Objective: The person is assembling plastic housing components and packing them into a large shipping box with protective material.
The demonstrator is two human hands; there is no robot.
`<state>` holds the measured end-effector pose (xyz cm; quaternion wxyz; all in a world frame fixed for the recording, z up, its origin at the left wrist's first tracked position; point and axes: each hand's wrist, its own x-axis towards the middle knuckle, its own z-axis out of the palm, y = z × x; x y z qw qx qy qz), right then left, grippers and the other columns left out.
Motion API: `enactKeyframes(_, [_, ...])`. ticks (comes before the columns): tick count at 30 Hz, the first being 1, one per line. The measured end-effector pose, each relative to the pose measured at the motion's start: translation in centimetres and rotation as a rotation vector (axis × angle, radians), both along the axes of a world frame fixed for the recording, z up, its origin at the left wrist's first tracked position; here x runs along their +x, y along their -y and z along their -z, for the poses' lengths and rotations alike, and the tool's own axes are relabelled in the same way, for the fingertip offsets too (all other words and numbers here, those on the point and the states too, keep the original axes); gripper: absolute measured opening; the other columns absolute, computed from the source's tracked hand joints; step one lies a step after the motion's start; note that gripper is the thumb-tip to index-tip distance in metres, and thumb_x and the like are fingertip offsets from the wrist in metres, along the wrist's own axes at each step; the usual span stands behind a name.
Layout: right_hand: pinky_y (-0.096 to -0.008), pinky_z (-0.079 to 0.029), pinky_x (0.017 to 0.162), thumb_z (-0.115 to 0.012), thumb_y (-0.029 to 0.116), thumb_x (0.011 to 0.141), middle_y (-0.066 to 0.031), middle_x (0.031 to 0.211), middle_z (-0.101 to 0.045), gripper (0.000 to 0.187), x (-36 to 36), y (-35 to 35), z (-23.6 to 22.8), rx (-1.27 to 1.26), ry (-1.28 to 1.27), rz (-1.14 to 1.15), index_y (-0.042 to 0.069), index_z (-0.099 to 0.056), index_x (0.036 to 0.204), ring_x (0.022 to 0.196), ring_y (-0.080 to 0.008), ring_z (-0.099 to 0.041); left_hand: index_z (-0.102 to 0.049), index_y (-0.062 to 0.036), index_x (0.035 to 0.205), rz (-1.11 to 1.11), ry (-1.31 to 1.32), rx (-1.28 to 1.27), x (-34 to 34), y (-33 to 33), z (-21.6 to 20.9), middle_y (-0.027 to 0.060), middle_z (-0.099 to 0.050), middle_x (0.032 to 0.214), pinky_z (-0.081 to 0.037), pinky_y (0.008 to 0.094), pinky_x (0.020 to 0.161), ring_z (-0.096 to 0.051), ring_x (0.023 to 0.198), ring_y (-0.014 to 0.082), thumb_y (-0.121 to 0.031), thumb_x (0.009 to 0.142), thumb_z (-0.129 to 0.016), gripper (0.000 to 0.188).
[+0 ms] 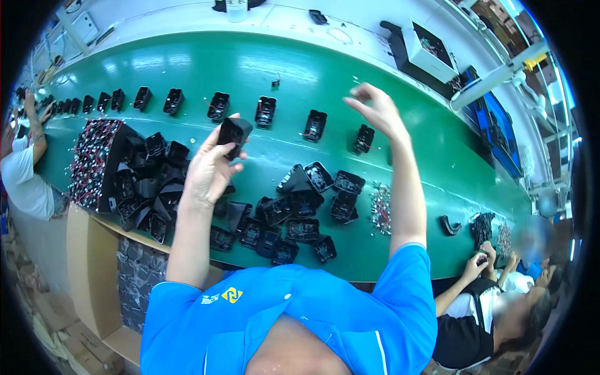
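Note:
My left hand (207,167) is closed around a black plastic housing (232,134), held above the green table with the thumb across it. My right hand (379,114) is raised over the far right part of the table. Its thumb and forefinger are apart, and I see nothing between them. Below and left of it stands a black housing with a red wire (364,139). Another wired housing (314,125) is further left, part of a long row running to the far left. A small black piece (275,82) lies beyond the row.
Loose black housings (303,230) are heaped nearest me. Small wired parts (380,209) lie to their right; more fill a box (94,164) at left. An open cardboard box (89,269) stands at the table's edge. Co-workers sit left and right. A monitor (497,134) stands far right.

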<state>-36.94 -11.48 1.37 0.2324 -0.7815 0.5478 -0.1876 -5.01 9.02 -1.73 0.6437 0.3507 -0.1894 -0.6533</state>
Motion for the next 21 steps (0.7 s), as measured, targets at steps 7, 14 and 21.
enactKeyframes(7, [-0.0346,-0.054,0.084,-0.073,0.029,0.089,-0.0115,0.103,-0.071,0.032,16.5,10.1,8.5,-0.004,-0.071,-0.157,0.009,-0.070,0.115,0.091,-0.0224,-0.068,-0.045,0.0018,0.144,0.106,-0.435,-0.115,-0.8,-2.3,0.7,0.0159,-0.064,0.109,-0.049,0.0236,0.062,-0.060,0.078,0.0156,-0.013,0.102,-0.048,0.045])
enactKeyframes(14, [-0.0392,-0.054,0.086,-0.074,0.023,0.086,-0.0147,0.102,-0.071,0.026,17.1,8.9,9.5,-0.458,-0.151,-0.243,0.007,-0.071,0.106,0.093,-0.0249,-0.067,-0.047,0.0014,0.141,0.118,-0.562,-0.287,0.5,-2.5,1.4,0.0144,-0.065,0.105,-0.050,0.0272,0.068,-0.060,0.080,0.0161,-0.022,0.106,-0.040,0.043])
enactKeyframes(21, [-0.0274,-0.055,0.075,-0.081,0.007,0.080,-0.0067,0.089,-0.069,0.022,13.7,-11.5,-2.3,-0.062,0.486,-0.354,0.001,-0.067,0.096,0.078,-0.0160,-0.064,-0.050,-0.0015,0.138,-0.050,-0.534,-0.192,-0.5,-1.7,0.0,0.0126,-0.065,0.104,-0.051,0.0320,0.080,-0.061,0.091,0.0178,-0.021,0.106,-0.038,0.039])
